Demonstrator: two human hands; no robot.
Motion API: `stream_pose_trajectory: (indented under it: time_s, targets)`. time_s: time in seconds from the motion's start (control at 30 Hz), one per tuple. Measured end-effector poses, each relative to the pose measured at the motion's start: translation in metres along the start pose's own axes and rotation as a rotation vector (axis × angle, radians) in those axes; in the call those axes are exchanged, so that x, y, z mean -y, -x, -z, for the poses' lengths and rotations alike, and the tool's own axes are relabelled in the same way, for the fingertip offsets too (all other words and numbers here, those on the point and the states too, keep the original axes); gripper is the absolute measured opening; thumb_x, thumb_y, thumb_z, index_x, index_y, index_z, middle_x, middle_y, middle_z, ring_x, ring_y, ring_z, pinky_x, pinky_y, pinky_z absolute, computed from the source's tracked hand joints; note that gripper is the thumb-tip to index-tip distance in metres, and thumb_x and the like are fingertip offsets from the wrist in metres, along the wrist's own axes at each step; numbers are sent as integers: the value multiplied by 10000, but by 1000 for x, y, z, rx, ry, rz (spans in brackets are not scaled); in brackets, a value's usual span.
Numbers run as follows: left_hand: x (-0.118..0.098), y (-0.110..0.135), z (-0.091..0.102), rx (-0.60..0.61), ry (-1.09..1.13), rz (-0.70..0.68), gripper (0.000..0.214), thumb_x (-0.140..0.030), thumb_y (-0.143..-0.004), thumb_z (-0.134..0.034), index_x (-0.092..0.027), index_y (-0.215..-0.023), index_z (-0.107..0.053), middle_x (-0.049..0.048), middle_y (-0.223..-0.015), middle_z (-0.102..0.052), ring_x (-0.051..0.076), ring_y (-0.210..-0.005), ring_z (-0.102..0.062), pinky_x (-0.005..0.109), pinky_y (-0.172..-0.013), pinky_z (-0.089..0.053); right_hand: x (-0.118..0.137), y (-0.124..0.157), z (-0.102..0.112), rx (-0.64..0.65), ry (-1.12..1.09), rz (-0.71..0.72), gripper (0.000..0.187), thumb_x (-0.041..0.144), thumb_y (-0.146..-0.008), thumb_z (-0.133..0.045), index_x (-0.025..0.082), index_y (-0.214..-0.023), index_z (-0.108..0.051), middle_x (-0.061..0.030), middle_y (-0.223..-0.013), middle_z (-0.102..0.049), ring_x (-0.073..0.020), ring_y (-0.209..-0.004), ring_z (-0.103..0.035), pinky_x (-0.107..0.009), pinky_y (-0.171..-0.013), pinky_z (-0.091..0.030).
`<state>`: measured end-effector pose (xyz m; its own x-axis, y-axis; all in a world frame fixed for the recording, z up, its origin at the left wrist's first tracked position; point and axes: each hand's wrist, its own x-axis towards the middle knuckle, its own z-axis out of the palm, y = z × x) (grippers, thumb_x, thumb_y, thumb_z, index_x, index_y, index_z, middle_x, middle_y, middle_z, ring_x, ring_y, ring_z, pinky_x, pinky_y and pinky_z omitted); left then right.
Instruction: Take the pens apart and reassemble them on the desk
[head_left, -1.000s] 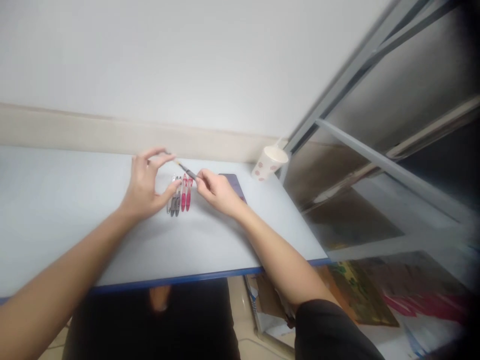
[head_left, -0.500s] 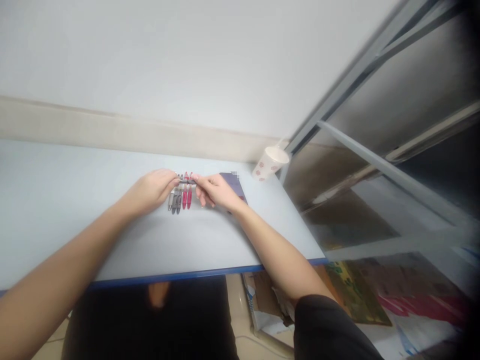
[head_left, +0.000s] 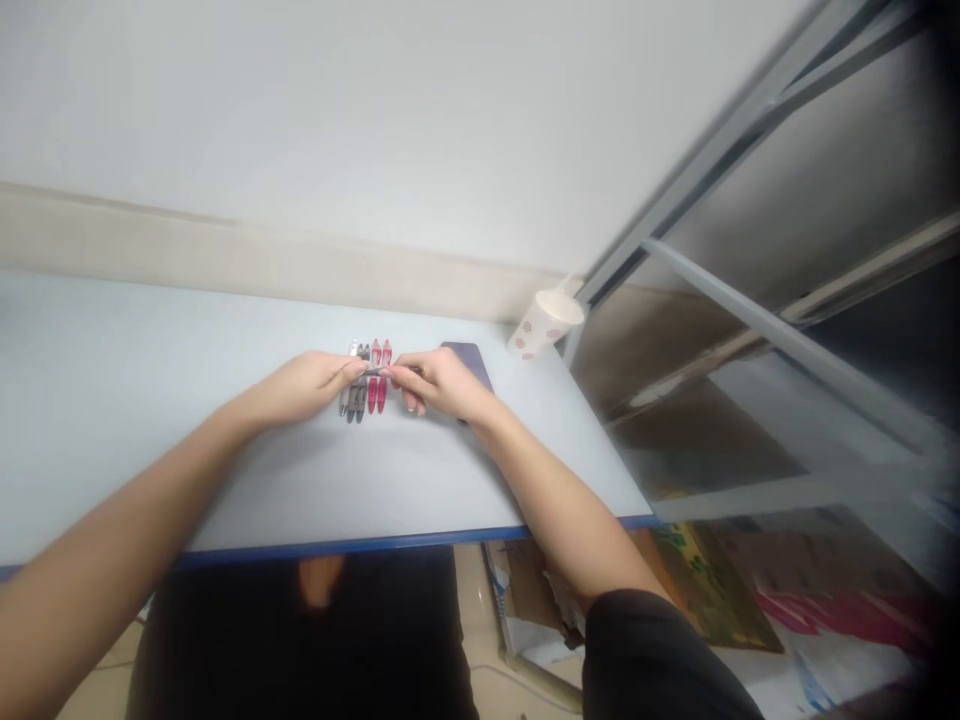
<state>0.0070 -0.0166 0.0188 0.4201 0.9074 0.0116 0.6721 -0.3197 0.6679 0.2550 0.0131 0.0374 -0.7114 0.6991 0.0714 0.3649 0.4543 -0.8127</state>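
So, in the head view, one paper cup (head_left: 545, 324) with red dots leans at the far corner of the pale table (head_left: 225, 470). I cannot tell what is in it. Four pens (head_left: 374, 388) lie side by side on the table, two gray and two red. One more thin dark pen (head_left: 379, 372) sits level just above them, not flat on the table. The left hand (head_left: 304, 388) and right hand (head_left: 440, 384) pinch its two ends with their fingers. One dark flat pad (head_left: 471, 358) lies just past the right hand. Before, the hands were farther apart and that pen was slanted.
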Motion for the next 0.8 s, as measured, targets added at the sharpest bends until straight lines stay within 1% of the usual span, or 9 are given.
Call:
stream_pose_trajectory:
  time_s: [0.07, 0.13, 0.27, 0.37, 0.47, 0.53, 0.6, 0.7, 0.8]
  targets:
    - [0, 0, 2, 110, 75, -10, 582, -601, -1080, -310, -221, -991, -742, 34, -884, -725, 202, -782, -642, 296, -743, -480, 0, 1, 1, 45, 20, 4, 391, 466, -1061, -519, 189, -793, -582, 30, -623, -656, -91, -506, -588, -247, -643, -452]
    - [-2, 0, 3, 175, 130, -16, 575, -599, -1078, -320, -213, -931, -722, 28, -766, -651, 184, -668, -568, 296, -659, -449, 0, 0, 1, 67, 3, 12, 373, 455, -1057, -528, 188, -804, -594, 27, -637, -659, -91, -522, -587, -250, -649, -450]
    - [-8, 2, -1, 85, 178, -1, 558, -605, -1074, -329, -212, -751, -560, 5, -674, -517, 161, -602, -466, 297, -595, -386, -3, -3, -3, -24, -156, 26, 519, 555, -1035, -537, 207, -652, -500, 43, -555, -538, -88, -510, -490, -248, -598, -410]
    - [-15, 3, -6, 60, 160, -9, 555, -589, -1080, -293, -216, -716, -485, 2, -671, -501, 158, -607, -463, 297, -603, -387, -4, -7, -10, -27, -271, 5, 631, 617, -1027, -522, 219, -554, -392, 53, -500, -409, -84, -482, -365, -250, -542, -348]
    - [-20, 4, -11, -22, 20, -19, 493, -546, -1073, -312, -224, -767, -526, 15, -701, -571, 179, -631, -527, 308, -618, -398, -3, -10, -15, -101, -308, -125, 670, 592, -1054, -490, 220, -513, -357, 48, -456, -371, -79, -444, -326, -244, -496, -319]
    - [-23, 2, -15, -100, -129, -10, 428, -522, -1058, -346, -234, -807, -539, 28, -744, -625, 201, -648, -569, 320, -626, -397, -2, -10, -16, -185, -343, -242, 669, 567, -1071, -466, 221, -508, -367, 38, -427, -393, -77, -410, -340, -236, -461, -312]
    - [-24, 0, -19, -141, -233, 14, 414, -505, -1054, -332, -239, -805, -529, 38, -741, -638, 220, -638, -583, 333, -631, -396, -2, -11, -14, -215, -406, -349, 650, 563, -1072, -468, 225, -524, -378, 32, -408, -415, -76, -375, -350, -230, -427, -311]
    - [-25, -1, -20, -108, -223, 48, 478, -506, -1066, -266, -242, -751, -511, 34, -664, -599, 231, -617, -580, 339, -643, -400, -4, -11, -10, -150, -458, -397, 629, 572, -1049, -519, 230, -539, -382, 48, -386, -392, -73, -343, -340, -221, -394, -295]
    - [-25, 1, -18, -42, -90, 45, 540, -558, -1064, -259, -237, -701, -497, 21, -641, -567, 215, -616, -559, 325, -639, -395, -8, -10, -4, -42, -408, -279, 638, 588, -1027, -563, 224, -532, -391, 63, -383, -379, -65, -345, -347, -209, -393, -279]
